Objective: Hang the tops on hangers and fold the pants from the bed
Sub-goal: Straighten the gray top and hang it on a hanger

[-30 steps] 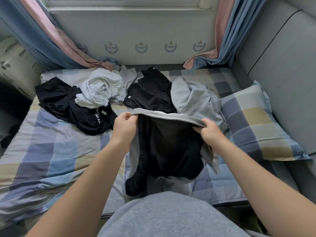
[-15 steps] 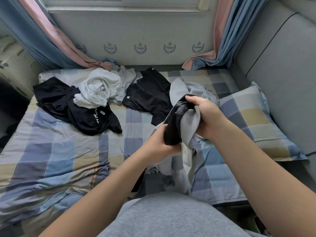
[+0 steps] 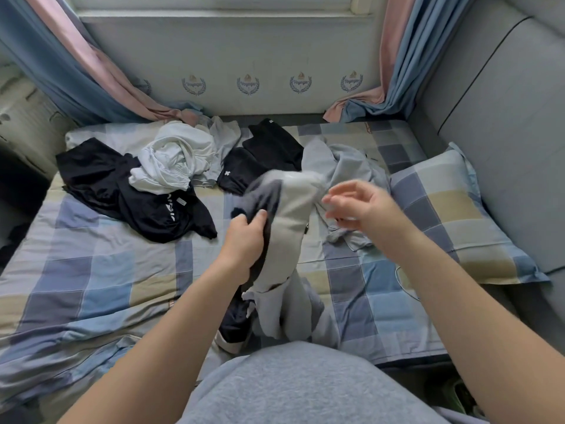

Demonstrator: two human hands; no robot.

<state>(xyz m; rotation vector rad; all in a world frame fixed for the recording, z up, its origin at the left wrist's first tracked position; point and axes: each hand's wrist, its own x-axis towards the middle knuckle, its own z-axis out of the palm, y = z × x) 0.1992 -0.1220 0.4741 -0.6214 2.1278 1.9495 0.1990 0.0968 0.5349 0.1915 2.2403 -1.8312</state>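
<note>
My left hand (image 3: pixel 246 243) grips a grey garment with a black lining (image 3: pixel 284 237), held up over the bed's near edge; its lower part hangs down to the sheet. My right hand (image 3: pixel 356 206) is off the cloth, to the right of the garment, fingers apart and blurred. Further back on the bed lie a black garment with white lettering (image 3: pixel 146 209), a white top (image 3: pixel 174 160), a second black garment (image 3: pixel 263 157) and a light grey garment (image 3: pixel 345 166). No hanger is visible.
The bed has a blue, grey and beige checked sheet (image 3: pixel 91 270). A matching pillow (image 3: pixel 458 215) lies at the right against a grey padded wall (image 3: pixel 504 117). Blue and pink curtains (image 3: pixel 76 71) hang down at both back corners.
My right hand has let go of the bunched grey and black garment and moved right. My left hand now holds the garment alone, higher up, and the cloth has swung.
</note>
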